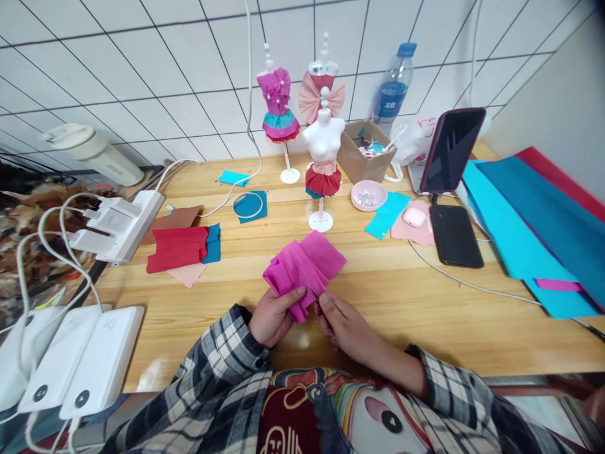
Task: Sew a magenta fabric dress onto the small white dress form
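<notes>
A pleated piece of magenta fabric (pixel 305 265) lies at the near middle of the wooden table (pixel 401 302). My left hand (pixel 271 315) is closed on its near left edge, thumb on top. My right hand (pixel 343 325) pinches a thin needle (pixel 314 293) whose tip touches the fabric's near edge. Behind the fabric stands a white mannequin (pixel 324 142) with a red pleated skirt. Two more dressed mannequins, one in magenta (pixel 278 107) and one with a pink bow (pixel 321 94), stand by the wall.
Red, blue and pink fabric pieces (pixel 182 249) lie at the left, beside a white power strip (pixel 125 227) and power banks (pixel 82 362). A bead bowl (pixel 368 195), cardboard box (pixel 363 154), water bottle (pixel 394 85), propped phone (pixel 451 151), flat phone (pixel 456 236) and stacked blue and red sheets (pixel 534 227) fill the right.
</notes>
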Available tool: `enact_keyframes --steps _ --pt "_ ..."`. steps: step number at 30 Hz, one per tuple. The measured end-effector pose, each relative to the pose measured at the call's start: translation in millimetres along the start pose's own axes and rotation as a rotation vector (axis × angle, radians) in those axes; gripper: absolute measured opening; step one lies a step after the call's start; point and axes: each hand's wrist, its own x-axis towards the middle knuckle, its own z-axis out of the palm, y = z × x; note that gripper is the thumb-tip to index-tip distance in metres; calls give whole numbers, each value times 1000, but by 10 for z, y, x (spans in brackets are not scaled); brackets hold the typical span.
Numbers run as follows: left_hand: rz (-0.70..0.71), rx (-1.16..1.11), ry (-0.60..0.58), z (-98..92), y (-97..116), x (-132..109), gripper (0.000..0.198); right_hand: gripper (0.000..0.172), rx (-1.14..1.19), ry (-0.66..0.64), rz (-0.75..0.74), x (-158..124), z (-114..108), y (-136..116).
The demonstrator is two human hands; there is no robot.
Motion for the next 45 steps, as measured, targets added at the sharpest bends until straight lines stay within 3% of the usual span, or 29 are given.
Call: enact_keyframes --steps 10,20,32,45 --pt "19 54 -54 -2 -15 -23 17 51 -22 30 -7 9 24 0" --pt "50 0 25 13 -32 -6 22 47 -48 62 -20 20 12 -18" --pt "82 -42 60 9 -48 -9 21 49 9 32 110 30 -48 -157" --pt "143 -47 137 4 -64 -21 31 47 -152 143 -48 123 -65 -171"
